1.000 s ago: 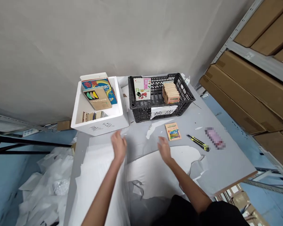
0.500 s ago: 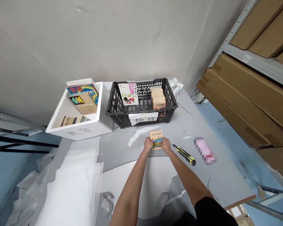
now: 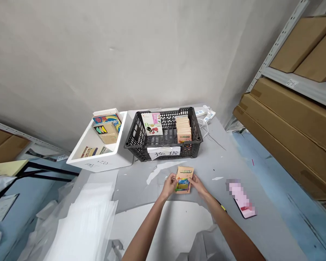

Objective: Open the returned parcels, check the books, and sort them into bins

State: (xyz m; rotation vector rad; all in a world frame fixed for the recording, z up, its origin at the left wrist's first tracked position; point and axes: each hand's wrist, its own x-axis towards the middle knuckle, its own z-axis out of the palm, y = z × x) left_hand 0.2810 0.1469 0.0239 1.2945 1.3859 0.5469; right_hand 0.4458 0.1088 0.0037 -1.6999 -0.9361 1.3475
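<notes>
A small tan booklet [image 3: 184,179] with a colourful picture on its cover is lifted a little off the grey table [image 3: 260,232]. My left hand [image 3: 168,186] grips its left edge, and my right hand [image 3: 199,184] grips its right edge. Both hands have fingers closed on the booklet. Behind it stands a black plastic crate [image 3: 164,134] with a paper label, holding a green-and-white book and a stack of similar tan booklets [image 3: 184,129].
A white foam box [image 3: 100,145] with several books stands left of the crate. White plastic bags [image 3: 84,224] lie at the near left. A blurred pink item [image 3: 241,198] lies at the right. Shelves with cardboard boxes [image 3: 290,119] line the right side.
My hands went from hovering open over the white sheets to the booklet, took hold of it on both sides and raised it. The camera view has shifted, and my right arm now hides the yellow utility knife.
</notes>
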